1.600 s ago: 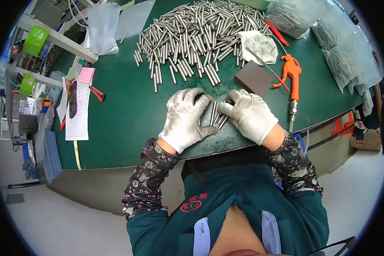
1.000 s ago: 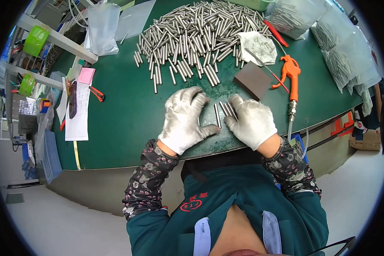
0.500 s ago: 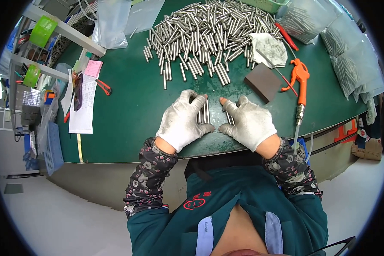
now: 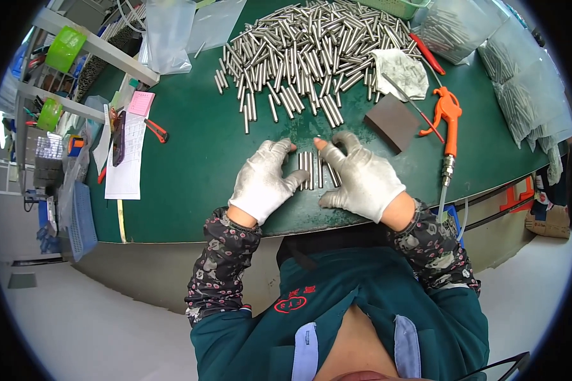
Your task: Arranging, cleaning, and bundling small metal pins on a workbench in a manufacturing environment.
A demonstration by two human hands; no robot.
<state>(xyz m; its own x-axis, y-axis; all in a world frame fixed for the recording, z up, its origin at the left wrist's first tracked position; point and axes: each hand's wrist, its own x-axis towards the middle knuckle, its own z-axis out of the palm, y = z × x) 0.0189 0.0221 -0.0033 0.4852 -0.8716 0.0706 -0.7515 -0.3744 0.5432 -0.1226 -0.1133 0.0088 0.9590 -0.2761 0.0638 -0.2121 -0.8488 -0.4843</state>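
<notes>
Short steel pins (image 4: pixel 306 170) stand side by side in a small row on the green table, between my two gloved hands. My left hand (image 4: pixel 262 181) rests just left of the row, its thumb and fingers apart and nothing visible between them. On the other side, my right hand (image 4: pixel 364 176) arches over a few more pins (image 4: pixel 320 171), thumb and forefinger spread past their two ends. Part of these right-hand pins is hidden under the glove. Beyond my hands a large heap of loose steel pins (image 4: pixel 311 51) covers the far middle of the table.
To the right lie a brown block (image 4: pixel 391 123), an orange air gun (image 4: pixel 449 117) with its hose, a white rag (image 4: pixel 401 73) and a red-handled tool (image 4: pixel 427 54). Bags of pins (image 4: pixel 521 82) line the right edge. Papers (image 4: pixel 124 159), a phone and a red cutter (image 4: pixel 157 131) lie left.
My left hand has drawn slightly left, off the pins. The right hand has shifted a little left and its fingers have lifted, so more pins show between the hands.
</notes>
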